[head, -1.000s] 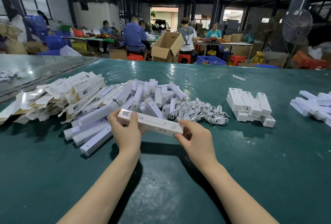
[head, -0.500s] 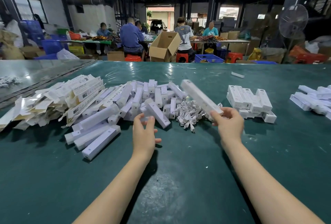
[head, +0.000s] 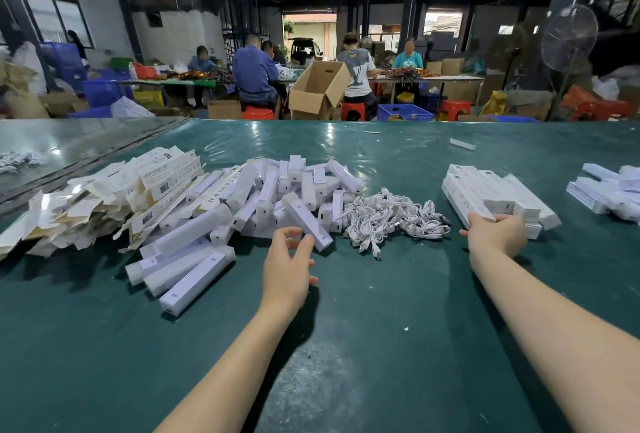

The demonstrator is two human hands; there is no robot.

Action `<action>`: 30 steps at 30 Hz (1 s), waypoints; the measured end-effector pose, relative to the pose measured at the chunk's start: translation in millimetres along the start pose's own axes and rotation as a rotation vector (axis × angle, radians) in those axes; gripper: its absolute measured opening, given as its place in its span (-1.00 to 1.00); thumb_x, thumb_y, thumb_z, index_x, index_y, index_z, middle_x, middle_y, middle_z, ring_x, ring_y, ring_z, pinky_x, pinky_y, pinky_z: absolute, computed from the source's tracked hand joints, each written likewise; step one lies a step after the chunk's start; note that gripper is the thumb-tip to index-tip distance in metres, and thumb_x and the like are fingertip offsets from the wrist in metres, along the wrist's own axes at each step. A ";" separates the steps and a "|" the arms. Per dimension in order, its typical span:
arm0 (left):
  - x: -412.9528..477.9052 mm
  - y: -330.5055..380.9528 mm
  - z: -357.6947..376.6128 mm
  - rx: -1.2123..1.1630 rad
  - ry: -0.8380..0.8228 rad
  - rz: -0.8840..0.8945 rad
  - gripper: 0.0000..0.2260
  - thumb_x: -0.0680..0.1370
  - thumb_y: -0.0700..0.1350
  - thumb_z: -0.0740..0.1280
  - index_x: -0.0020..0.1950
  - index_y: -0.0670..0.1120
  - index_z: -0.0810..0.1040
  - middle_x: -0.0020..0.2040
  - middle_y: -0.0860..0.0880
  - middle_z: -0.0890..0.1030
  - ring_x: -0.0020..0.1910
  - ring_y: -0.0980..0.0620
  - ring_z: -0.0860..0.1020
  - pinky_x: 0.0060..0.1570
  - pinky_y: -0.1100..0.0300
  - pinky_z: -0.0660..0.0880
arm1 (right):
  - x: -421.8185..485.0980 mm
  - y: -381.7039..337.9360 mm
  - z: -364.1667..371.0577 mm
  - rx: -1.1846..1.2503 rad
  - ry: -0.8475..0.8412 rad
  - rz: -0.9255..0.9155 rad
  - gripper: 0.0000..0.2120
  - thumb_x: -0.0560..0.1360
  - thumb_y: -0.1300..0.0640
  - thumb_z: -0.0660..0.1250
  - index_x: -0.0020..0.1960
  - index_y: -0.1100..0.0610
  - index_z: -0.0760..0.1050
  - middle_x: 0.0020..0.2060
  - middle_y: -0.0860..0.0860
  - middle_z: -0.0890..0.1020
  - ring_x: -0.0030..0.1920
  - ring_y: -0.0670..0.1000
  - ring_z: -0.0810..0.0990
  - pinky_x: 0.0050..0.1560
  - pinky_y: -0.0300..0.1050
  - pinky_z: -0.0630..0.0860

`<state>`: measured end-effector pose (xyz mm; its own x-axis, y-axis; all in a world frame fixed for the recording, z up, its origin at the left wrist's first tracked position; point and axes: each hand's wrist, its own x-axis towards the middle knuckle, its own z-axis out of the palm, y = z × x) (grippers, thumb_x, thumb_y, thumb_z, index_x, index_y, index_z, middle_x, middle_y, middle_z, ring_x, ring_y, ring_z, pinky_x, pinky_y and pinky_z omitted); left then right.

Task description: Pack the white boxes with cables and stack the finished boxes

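Half a second on, the packed box has crossed to the finished stack at the right of the tabletop, right grip curled round its near end (not released yet), left grip empty, fingers loose, near the cables, so another box is likely due.

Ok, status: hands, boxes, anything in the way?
Left hand open, hovering by loose boxes. Right hand grips box on finished stack. Cable pile between, nothing blocking.

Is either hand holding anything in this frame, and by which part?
The right hand grips a white box by its near end, at the stack. The left hand holds nothing.
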<state>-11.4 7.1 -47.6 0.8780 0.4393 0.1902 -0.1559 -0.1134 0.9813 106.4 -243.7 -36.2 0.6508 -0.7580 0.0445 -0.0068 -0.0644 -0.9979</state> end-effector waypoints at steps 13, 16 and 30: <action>-1.0 0.6 0.0 0.025 -0.043 -0.013 -0.88 0.53 -0.18 0.28 -0.03 0.02 0.39 -0.11 0.05 0.46 -0.29 0.09 0.48 -0.46 0.30 0.46 | -4.7 -17.5 12.8 0.065 -0.189 0.063 -0.49 0.43 0.26 0.35 0.34 0.16 0.30 0.22 0.10 0.44 0.10 0.10 0.43 0.01 -0.14 0.32; -1.2 0.8 -0.2 0.039 -0.052 -0.002 -0.84 0.52 -0.20 0.29 -0.06 0.05 0.38 -0.11 0.04 0.47 -0.28 0.08 0.48 -0.49 0.34 0.46 | -27.3 -17.2 14.3 0.070 -0.172 0.043 -0.58 0.43 0.30 0.30 0.27 0.16 0.35 0.05 0.05 0.45 -0.03 0.05 0.41 -0.07 -0.15 0.30; 15.7 11.0 -44.8 1.047 0.302 0.150 -0.76 0.42 -0.09 0.30 0.08 -0.01 0.49 0.14 -0.11 0.44 0.19 -0.10 0.28 0.19 -0.05 0.16 | -132.0 7.8 6.3 -0.019 -0.540 -0.199 -0.72 0.38 0.39 0.23 -0.35 0.04 0.42 -0.42 -0.06 0.49 -0.29 0.02 0.43 -0.21 -0.20 0.32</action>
<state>-19.6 52.7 -32.4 0.7128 0.5420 0.4452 0.3351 -0.8208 0.4627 25.2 -140.1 -50.2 0.9363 -0.2915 0.1959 0.1451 -0.1868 -0.9716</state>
